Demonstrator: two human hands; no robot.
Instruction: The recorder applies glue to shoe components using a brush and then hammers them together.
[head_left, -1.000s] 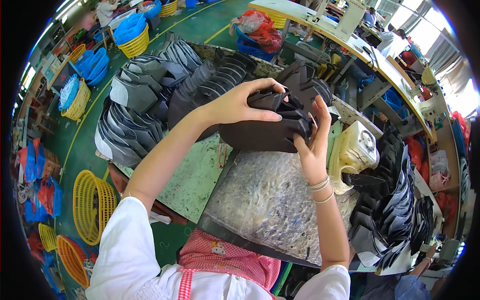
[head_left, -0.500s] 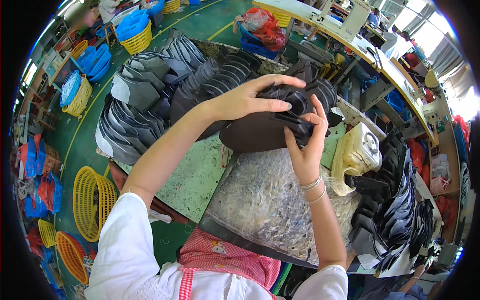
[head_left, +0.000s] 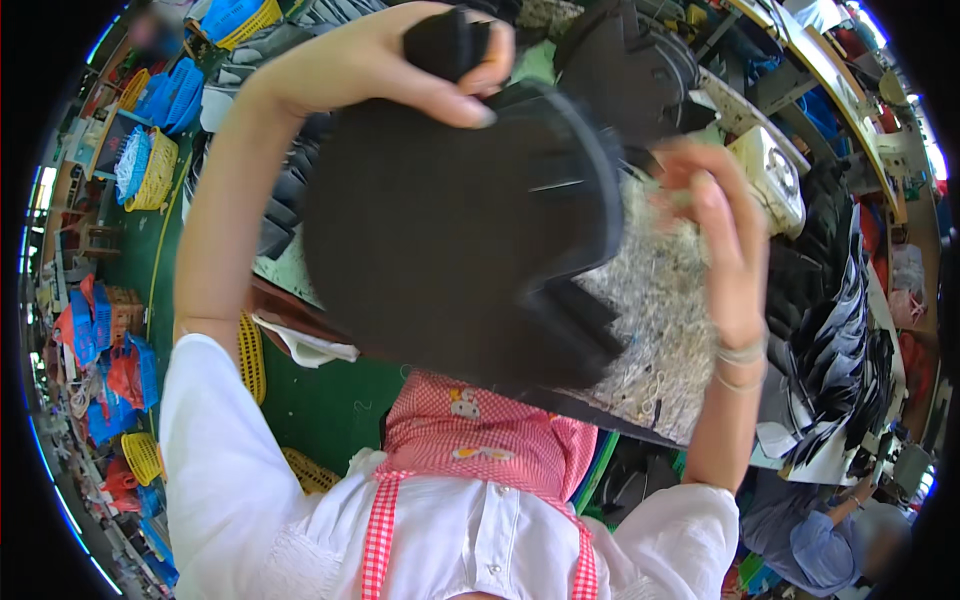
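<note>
My left hand (head_left: 385, 60) is closed on a large dark flat cut panel (head_left: 440, 220), gripping it by the upper edge where a black part curls up between thumb and fingers. The panel is held up close, tilted, with its notched end toward the lower right; it covers much of the bench. Beside its right edge is my right hand (head_left: 728, 240), raised, its bent fingers smeared by motion, so whether they hold anything cannot be made out. Similar dark notched pieces (head_left: 620, 80) stand in a group just behind.
Under the hands lies a rough, fibre-covered pad (head_left: 665, 320). A cream plastic container (head_left: 775, 175) stands at its right, beside a long pile of black pieces (head_left: 825, 310). Blue (head_left: 180, 95) and yellow baskets (head_left: 152, 170) sit at the left. Another person's sleeve (head_left: 825, 545) shows lower right.
My left hand has lifted the panel up and closer, turning its broad face into view. My right hand has come off it and moved right. The view has also shifted.
</note>
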